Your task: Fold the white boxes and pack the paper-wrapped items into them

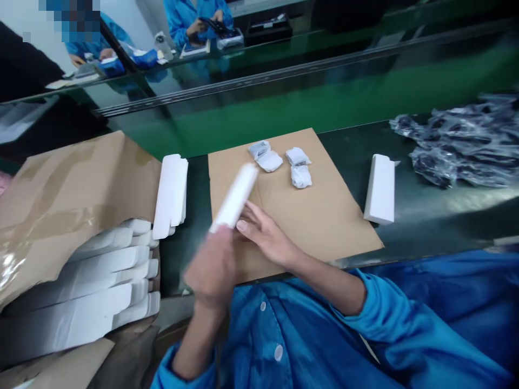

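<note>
My left hand [213, 265], smeared by motion, is closed around the lower end of a narrow white carton [235, 197]. The carton slants up and to the right above a flat cardboard sheet [328, 216]. Close beside its lower right edge is my right hand [265, 232], thumb and fingers stretched out and apart; whether the fingertips touch the carton is hard to tell. Beyond the hands, small white-wrapped packets, one pair [265, 156] and another pair [300, 167], lie on the sheet.
To the left, a large cardboard box [81, 178] holds several flat white cartons [101, 292]; more flattened cartons [170, 194] lie beside it. At right stand a white carton [381, 189] and a heap of plastic-bagged dark items [466, 143]. Co-workers [198, 21] sit behind the green divider [251, 116].
</note>
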Motion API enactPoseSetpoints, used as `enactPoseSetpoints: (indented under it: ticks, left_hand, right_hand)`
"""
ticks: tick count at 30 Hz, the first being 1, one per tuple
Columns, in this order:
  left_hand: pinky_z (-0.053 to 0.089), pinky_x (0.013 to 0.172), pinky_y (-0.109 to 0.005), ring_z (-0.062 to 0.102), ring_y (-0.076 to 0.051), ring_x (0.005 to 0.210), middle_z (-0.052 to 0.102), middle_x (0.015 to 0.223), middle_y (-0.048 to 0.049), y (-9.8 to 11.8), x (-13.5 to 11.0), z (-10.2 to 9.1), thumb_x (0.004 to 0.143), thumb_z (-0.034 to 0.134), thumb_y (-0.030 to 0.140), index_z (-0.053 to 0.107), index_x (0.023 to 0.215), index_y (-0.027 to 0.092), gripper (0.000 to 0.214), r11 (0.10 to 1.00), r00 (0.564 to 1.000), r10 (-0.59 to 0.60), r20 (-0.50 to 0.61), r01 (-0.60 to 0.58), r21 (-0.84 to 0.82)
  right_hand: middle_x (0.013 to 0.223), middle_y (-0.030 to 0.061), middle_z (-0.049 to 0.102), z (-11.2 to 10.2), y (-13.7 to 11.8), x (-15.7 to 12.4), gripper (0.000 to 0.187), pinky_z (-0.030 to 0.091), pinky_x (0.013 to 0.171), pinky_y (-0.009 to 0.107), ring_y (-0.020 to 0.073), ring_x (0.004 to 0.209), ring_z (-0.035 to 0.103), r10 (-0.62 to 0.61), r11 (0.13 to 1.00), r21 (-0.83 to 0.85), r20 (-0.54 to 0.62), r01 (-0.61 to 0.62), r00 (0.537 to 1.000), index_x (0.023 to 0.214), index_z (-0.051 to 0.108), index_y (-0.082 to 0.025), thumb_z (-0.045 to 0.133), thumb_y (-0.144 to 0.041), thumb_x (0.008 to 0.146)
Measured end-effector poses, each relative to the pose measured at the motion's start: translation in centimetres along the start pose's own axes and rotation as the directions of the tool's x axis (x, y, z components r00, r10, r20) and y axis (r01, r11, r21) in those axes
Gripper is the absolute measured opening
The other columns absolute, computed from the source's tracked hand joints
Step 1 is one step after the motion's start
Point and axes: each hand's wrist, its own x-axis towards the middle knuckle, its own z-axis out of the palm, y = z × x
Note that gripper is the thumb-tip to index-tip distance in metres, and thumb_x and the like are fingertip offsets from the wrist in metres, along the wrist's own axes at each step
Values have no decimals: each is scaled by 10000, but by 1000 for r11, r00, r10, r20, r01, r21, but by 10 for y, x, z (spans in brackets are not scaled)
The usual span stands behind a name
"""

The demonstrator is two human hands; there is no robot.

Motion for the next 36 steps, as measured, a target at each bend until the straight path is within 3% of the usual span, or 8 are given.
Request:
enactPoseSetpoints:
  ticks: [3,5,7,9,14,18,28,36]
  left_hand:
    - [536,1028,-376,669,-247,1178,701,1273,-101,41,-11,-27,843,740,273,547,1403,207,596,909,973,164,162,-85,-408]
    - [466,1119,-447,500,-285,1384,514,1510,-96,40,1,-44,830,740,424,422,1500,268,757,838,980,-119,161,186,-513]
    - [503,1063,-475,489,-319,1385,440,1564,-93,22,22,-53,815,713,534,383,1518,287,815,653,868,-430,247,488,-578]
    - [603,801,-369,702,-282,1046,704,1246,-90,0,40,-52,806,714,536,641,1288,237,572,552,683,-361,635,705,-445]
    - [557,608,-269,684,-202,762,753,904,-53,-18,35,-31,812,706,504,757,970,178,367,277,402,-336,852,907,-318]
    - [565,596,-274,688,-186,721,743,915,-55,-18,23,-29,835,696,454,681,1175,184,434,56,311,-207,928,950,-306]
    - [544,596,-250,678,-162,698,726,763,-12,-20,30,-16,753,654,245,719,757,206,76,565,580,-362,729,759,-324]
    - [604,888,-428,682,-276,1131,619,1369,-125,26,23,-22,896,537,642,348,1502,319,712,212,781,-370,503,598,-773]
  right_hand:
    - [1063,78,679,-27,-6,0,369,526,782,288,180,913,634,-15,997,-75,-43,11,999,1150,578,-137,612,-408,901]
    - [978,44,670,-57,-24,-8,290,488,710,252,160,846,607,42,955,-296,198,19,979,1035,611,-132,661,-368,873]
    - [922,28,663,-81,-46,-17,235,458,676,230,147,816,597,161,865,-488,491,117,856,964,626,-133,672,-347,877]
    - [918,31,676,-92,-62,-25,202,454,670,229,145,803,614,264,757,-611,609,231,748,984,635,-141,615,-335,931]
    - [1252,175,643,-71,-53,-53,733,518,857,409,302,1073,632,-9,152,-908,393,390,919,1462,408,-119,685,-473,883]
    - [1208,238,656,-61,-37,-63,657,536,840,453,331,1027,641,-214,-200,-868,491,454,844,1418,447,-1,636,-388,922]
    - [1074,230,727,-65,-41,-64,340,579,759,427,312,948,704,-294,-364,-763,638,534,711,1225,622,-14,414,-130,982]
    - [1062,255,717,-58,-27,-52,468,548,681,421,319,864,692,-574,-213,-968,232,131,785,1264,570,26,527,-333,967]
